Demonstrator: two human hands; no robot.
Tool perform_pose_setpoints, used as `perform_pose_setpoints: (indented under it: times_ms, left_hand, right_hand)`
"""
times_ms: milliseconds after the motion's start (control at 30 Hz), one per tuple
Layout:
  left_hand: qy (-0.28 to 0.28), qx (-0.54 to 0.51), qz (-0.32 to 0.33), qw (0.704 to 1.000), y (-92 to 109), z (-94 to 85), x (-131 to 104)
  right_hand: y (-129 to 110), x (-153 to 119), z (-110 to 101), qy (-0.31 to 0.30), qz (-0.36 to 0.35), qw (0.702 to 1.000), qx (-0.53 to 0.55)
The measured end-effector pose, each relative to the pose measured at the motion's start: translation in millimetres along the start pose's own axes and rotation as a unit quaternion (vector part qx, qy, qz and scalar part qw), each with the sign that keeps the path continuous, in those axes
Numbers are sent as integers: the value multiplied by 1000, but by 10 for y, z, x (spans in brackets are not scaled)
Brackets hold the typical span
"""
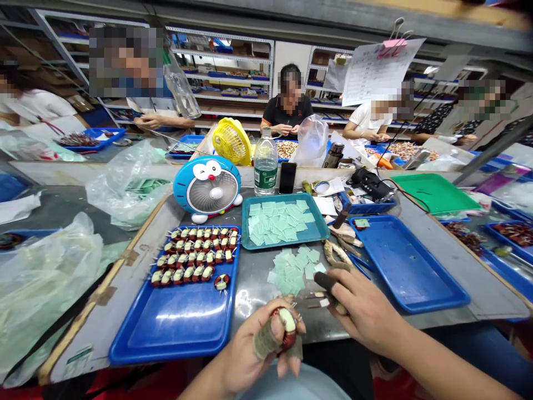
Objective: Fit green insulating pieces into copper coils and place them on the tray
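Note:
My left hand [266,336] grips a ring-shaped coil [287,328] wound with red-brown wire, with a pale green piece on it and wire ends sticking out. Cloth-like wraps cover some of its fingers. My right hand [362,303] hovers at the tabletop, its dark-capped index finger stretched out. Beside its fingertips lie a few small slim items [318,300], too small to name. A loose heap of pale green squares [293,269] is just beyond. To the left, a blue tray [179,322] bears rows of similar coils [195,247], with a single coil [221,283] apart from them.
A teal tray [245,222] carries more green squares. Pliers [337,254] lie near a blue tray [410,261] on the right. Behind stand a cartoon-faced fan [215,193], a bottle [265,166] and a phone [287,178]. Several people sit across the bench.

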State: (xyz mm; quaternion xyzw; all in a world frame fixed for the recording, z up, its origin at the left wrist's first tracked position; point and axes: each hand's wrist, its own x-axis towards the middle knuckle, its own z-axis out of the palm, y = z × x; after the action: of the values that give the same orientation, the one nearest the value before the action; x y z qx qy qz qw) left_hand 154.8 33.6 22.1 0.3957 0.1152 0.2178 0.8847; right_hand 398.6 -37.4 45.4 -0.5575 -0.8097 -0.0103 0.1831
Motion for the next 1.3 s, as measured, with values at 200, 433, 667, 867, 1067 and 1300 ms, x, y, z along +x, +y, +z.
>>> perform_pose_setpoints:
  times_ms: [200,433,667,867,1067,1300]
  left_hand:
    - [-8,36,-20,999,-10,-54,18]
    - [-19,144,-56,988,27,-50,-37]
    - [85,372,47,923,154,-42,-22]
    - [86,488,109,862,148,-7,29]
    - [49,515,111,848,194,-3,25]
    - [164,231,61,957,49,-112,31]
  right_hand:
    - [-12,-50,-10,-15,-20,999,32]
    - [-46,-54,-27,-44,-32,999,-2]
    - [-256,-35,45,-44,108,992,40]
    - [-357,-60,136,-7,125,991,48]
    - [-321,3,101,1,95,995,-12]
    - [-286,23,142,-19,189,979,78]
